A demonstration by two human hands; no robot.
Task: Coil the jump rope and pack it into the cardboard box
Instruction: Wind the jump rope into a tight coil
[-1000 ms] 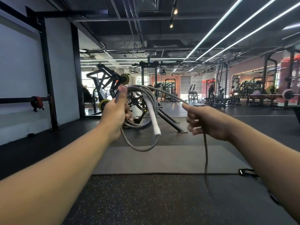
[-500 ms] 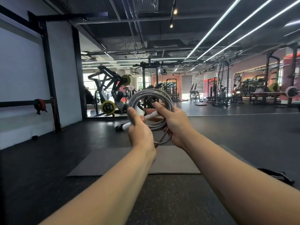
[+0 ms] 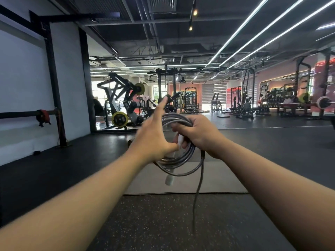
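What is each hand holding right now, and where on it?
The right hand grips the coiled jump rope at the top of its loops. The left hand is open, fingers spread, holding nothing.

Both arms extended fwd; left hand (image 3: 154,136) open, index finger raised; right hand (image 3: 197,132) fisted, fingers curled tight.

A grey mat (image 3: 213,180) lies flat on the dark speckled floor (image 3: 163,223).
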